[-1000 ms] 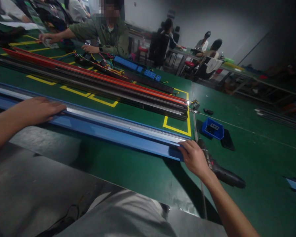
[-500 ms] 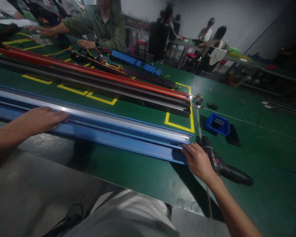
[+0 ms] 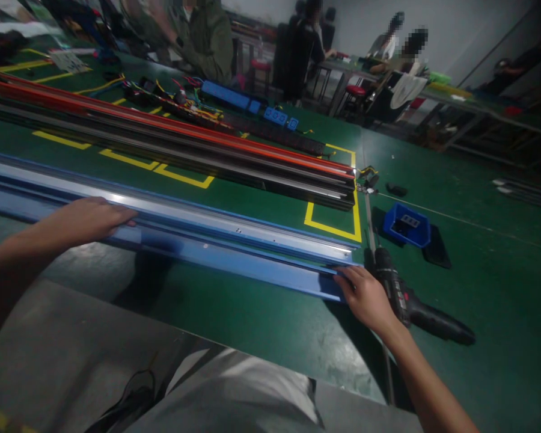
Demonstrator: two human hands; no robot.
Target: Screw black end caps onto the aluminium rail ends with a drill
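Along the near side of the green table runs a long blue metal profile (image 3: 256,272), its left part outside the view. My left hand (image 3: 88,221) grips it from above, the fingers curled over its far edge. At its right end my right hand (image 3: 368,299) holds the profile, thumb and fingers closed around the tip. Just behind lies a second long rail (image 3: 193,215), blue with a bright silver strip and small holes or screws. A black cordless drill (image 3: 399,291) rests on the table right beside my right hand.
Behind the rails lie red and black profiles (image 3: 234,144) and a wired assembly (image 3: 180,102) with blue parts. A blue bin (image 3: 406,225) stands right, next to a flat black object (image 3: 437,248). A co-worker in a green jacket (image 3: 207,42) sits across; others sit farther back.
Both hands keep their hold on the near profile, which has turned slightly, so a small hole now shows on its face. The co-worker across has raised an arm off the table. The view has shifted slightly.
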